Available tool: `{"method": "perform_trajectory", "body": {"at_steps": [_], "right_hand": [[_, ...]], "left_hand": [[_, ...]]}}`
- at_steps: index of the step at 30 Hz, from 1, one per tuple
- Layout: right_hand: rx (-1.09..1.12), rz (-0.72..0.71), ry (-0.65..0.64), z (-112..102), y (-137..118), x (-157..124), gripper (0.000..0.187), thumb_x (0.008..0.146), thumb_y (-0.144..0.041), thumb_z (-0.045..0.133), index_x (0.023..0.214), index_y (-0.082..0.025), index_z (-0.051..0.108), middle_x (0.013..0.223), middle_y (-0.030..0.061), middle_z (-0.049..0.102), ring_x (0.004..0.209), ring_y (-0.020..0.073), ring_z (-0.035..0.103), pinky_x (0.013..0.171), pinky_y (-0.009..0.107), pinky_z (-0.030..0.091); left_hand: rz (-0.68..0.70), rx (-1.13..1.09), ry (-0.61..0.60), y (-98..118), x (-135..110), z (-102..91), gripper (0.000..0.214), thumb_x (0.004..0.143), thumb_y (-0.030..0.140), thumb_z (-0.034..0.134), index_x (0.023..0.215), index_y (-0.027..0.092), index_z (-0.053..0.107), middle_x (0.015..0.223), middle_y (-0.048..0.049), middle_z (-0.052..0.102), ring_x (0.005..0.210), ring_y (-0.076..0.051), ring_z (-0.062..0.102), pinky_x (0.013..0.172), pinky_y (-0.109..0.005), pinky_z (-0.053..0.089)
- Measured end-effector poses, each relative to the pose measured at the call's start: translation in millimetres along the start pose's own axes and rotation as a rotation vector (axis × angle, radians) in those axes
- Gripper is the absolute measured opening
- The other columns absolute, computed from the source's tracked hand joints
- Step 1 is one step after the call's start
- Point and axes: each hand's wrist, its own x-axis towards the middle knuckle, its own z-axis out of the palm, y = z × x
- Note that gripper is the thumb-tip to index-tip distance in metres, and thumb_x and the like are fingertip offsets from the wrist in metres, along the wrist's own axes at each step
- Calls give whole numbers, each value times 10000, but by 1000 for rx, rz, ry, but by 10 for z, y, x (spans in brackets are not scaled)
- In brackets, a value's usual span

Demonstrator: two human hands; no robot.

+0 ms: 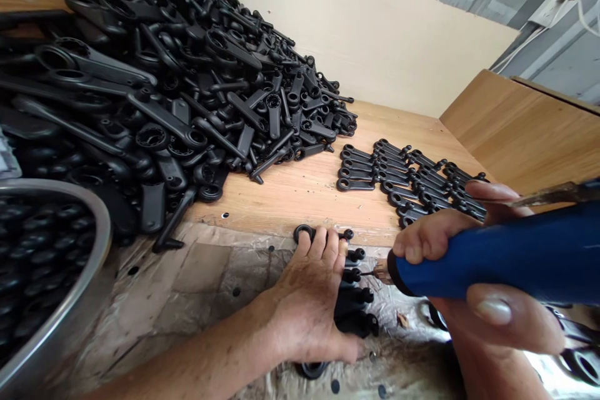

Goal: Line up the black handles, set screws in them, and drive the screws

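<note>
My left hand (307, 303) lies across a side-by-side row of black crank handles (352, 303), holding them down on the worn work surface. Its fingers reach over the far handle and the thumb lies at the near side. The small ends of the handles stick out to the right of that hand. Wrapped in my right hand (509, 319) is a blue power screwdriver (497, 256), pointing left. Its thin bit meets the end of one handle in the middle of the row, or nearly so; exact contact is too small to tell.
A big heap of black crank handles (187, 87) fills the back left. Several more handles (398, 175) lie in neat rows at the back right. A metal bowl (104, 225) of black knobs stands at the left. Wooden boards (539, 131) border the table.
</note>
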Motion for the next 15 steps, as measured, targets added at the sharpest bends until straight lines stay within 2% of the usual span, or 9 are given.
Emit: {"method": "perform_trajectory", "body": {"at_steps": [10,15], "right_hand": [[-42,16,-52,7,56,-20,563,655,-295,714,1162,-286,467,691,-22,573,603,162,549,576,338,469],[-129,64,-138,-9,56,-49,611,620,-260,718,1169,-349,465,706,-27,586,596,179,555,574,352,451]], "left_hand": [[4,11,6,-8,12,18,1101,623,744,463,1380,-23,238,1436,-323,166,1328,-450,123,1052,-577,94],[0,35,-14,-10,5,31,1106,626,770,444,1393,4,219,1452,-297,160,1336,-442,91,1058,-575,81]]}}
